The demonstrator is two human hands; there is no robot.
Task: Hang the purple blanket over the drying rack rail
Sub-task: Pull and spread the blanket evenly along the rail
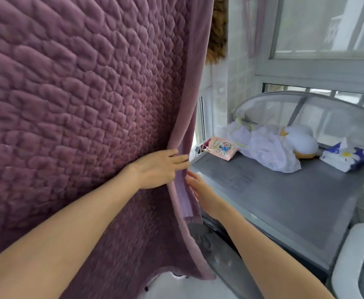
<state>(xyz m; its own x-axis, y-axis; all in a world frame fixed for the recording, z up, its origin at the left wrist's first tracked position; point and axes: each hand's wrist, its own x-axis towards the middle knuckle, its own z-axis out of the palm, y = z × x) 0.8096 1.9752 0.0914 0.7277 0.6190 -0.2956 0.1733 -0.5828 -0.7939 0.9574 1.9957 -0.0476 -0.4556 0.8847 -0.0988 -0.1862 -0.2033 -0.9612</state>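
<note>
The purple quilted blanket (pixel 73 108) hangs down and fills the left two thirds of the view. Its smooth border (pixel 189 87) runs down the right side. The rail it hangs from is out of view above. My left hand (pixel 157 169) lies flat on the blanket's front near that border, fingers straight and reaching the edge. My right hand (pixel 200 190) sits just right of the edge, its fingers straight and partly hidden behind the border fabric. Neither hand visibly curls round the cloth.
A grey machine lid (pixel 284 195) stands close on the right, carrying a white mesh bag (pixel 269 147), a plush toy (pixel 302 139), a pink packet (pixel 221 148) and a tissue pack (pixel 345 158). Windows (pixel 328 29) lie behind. A white appliance (pixel 358 262) sits at lower right.
</note>
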